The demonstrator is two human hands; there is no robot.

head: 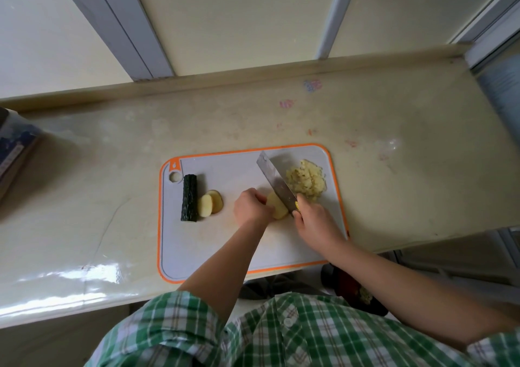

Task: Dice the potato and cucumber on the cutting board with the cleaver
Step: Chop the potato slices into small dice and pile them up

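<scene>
A grey cutting board (208,243) with an orange rim lies on the counter. My left hand (251,206) holds a pale potato piece (277,207) down on the board with curled fingers. My right hand (313,220) grips the yellow handle of the cleaver (275,182), whose blade rests against the right side of that piece. A heap of diced potato (308,182) lies right of the blade. A dark green cucumber section (189,197) lies at the board's left, with two potato slices (210,205) beside it.
The beige counter (394,183) ends at a raised back lip under a window frame. A dark box (14,155) stands at the far left. The board's front edge overhangs the counter edge close to my green plaid shirt (281,333).
</scene>
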